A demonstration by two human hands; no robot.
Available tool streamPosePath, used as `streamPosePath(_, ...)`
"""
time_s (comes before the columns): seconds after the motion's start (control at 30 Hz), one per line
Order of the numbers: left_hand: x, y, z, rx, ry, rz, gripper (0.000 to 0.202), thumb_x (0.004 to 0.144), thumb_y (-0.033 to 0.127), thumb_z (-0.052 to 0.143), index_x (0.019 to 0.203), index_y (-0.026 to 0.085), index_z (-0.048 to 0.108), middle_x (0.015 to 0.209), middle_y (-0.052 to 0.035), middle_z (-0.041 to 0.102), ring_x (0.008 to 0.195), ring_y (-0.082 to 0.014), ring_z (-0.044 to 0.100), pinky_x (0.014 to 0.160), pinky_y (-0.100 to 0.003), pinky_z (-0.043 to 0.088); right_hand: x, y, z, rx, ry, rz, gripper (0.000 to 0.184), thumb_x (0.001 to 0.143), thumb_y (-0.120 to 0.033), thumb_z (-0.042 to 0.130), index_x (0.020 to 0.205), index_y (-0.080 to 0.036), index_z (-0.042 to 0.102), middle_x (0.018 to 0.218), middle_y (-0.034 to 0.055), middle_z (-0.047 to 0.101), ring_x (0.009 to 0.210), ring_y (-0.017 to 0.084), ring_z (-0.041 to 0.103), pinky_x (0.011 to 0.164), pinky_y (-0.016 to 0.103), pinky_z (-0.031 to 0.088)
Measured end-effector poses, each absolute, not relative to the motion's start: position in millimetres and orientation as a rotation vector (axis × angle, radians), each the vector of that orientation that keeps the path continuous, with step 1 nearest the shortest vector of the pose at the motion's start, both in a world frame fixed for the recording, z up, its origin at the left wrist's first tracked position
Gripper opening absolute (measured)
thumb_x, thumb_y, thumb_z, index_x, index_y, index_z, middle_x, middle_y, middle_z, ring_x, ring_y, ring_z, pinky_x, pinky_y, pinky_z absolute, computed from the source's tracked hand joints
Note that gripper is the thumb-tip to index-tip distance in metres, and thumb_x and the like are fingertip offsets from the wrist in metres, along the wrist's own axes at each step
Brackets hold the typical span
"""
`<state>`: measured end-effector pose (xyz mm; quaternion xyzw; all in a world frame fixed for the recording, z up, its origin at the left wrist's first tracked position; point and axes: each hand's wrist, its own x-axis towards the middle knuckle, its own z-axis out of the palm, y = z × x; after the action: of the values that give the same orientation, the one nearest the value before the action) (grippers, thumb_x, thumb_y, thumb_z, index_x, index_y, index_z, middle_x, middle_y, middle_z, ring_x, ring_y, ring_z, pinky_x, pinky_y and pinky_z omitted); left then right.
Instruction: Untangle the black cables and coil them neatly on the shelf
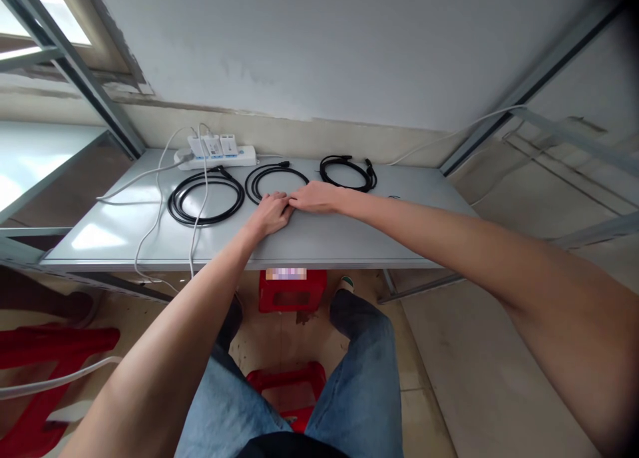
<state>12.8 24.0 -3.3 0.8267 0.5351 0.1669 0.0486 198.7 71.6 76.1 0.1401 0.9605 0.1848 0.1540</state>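
Observation:
Three coils of black cable lie in a row on the grey tabletop. At the near side of the middle black cable, my left hand and my right hand meet, fingers curled down over the coil and closed on it. My hands hide that front part of the loop; its connector end shows at the back. To the left rests another black cable coil, crossed by a white wire. Beyond my right hand lies a smaller, tied black cable coil with connector ends.
A white power strip with plugged-in chargers stands against the wall, and white wires run from it over the table's front edge. Metal frame posts rise at both ends. Red stools are below, another red stool at lower left.

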Motion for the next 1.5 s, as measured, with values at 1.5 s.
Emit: streamPosePath(1.5, 9, 26, -6, 2.538, 1.553, 0.595, 0.040, 0.111, 0.035, 0.044, 0.127, 0.021, 0.078, 0.104, -0.0156, 0.073, 0.111, -0.0350, 0.066, 0.093, -0.043, 0.045, 188, 62, 68, 0.640, 2.636, 0.424, 0.030, 0.104, -0.010, 0.050, 0.105, -0.011, 0.080, 0.101, 0.0168, 0.082, 0.104, 0.030, 0.078, 0.087, 0.039, 0.054)
